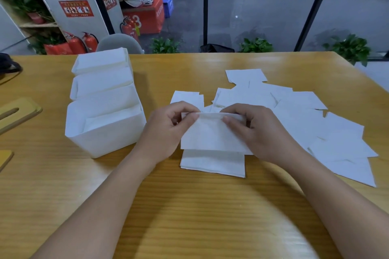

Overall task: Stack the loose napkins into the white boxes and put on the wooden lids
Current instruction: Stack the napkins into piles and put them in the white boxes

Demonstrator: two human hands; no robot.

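Left hand (168,126) and right hand (255,130) pinch top corners of one thin white square paper napkin (210,134), raised over small neat napkin pile (212,164) on yellow wooden table (189,206). Loose napkins (305,115) lie scattered right; three white open-top boxes (105,132) left; slotted wooden lids (16,114) at far left, off. Best: square edges, lower flat onto pile, move pile whole into nearest box.

Napkin (210,134) between both hands (212,130)
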